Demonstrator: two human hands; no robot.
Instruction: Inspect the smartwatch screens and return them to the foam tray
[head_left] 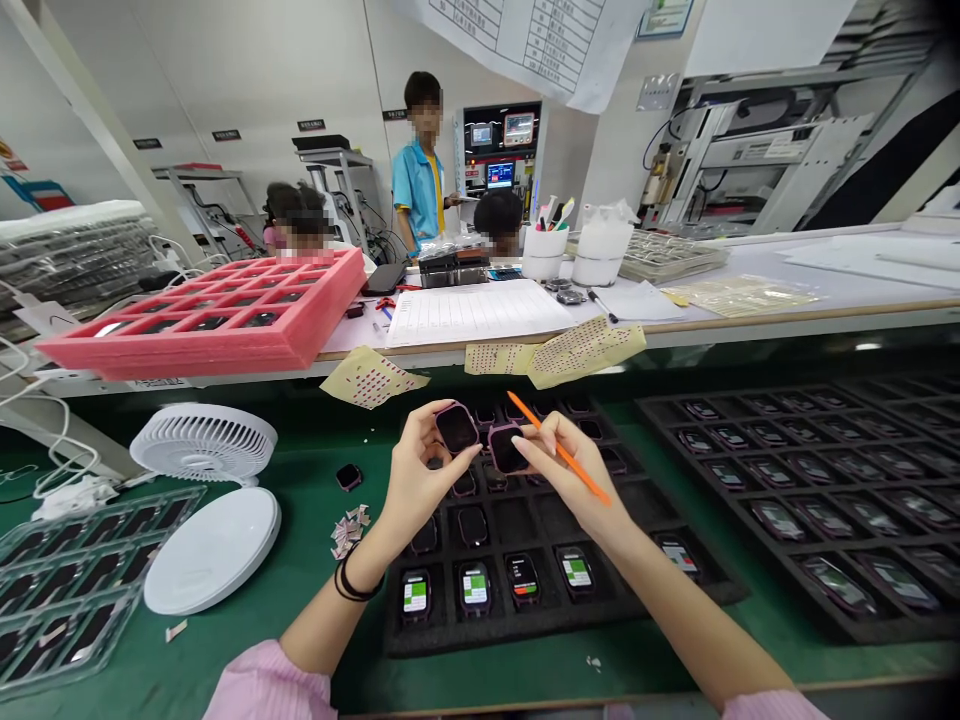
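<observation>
My left hand (pixel 426 462) grips a dark-faced square smartwatch (pixel 457 428) with a purple rim, tilted up. Close beside it, my right hand (pixel 564 462) pinches a second, similar smartwatch (pixel 508 449) between thumb and fingers. An orange stick-like tool (pixel 559 447) also rests across the right hand's fingers, its tip pointing up and left. Both hands are above a black foam tray (pixel 517 632) with watches in its pockets. In the front row, several watches have lit screens, such as the green-and-white one (pixel 475 587).
A second black tray (pixel 847 625) of watches lies at right. On the left are a white fan (pixel 212 550), a clear plastic tray (pixel 90 655) and small scraps (pixel 349 530). A raised shelf holds pink foam (pixel 300 340), papers (pixel 480 313) and white cups (pixel 544 252). People are beyond it.
</observation>
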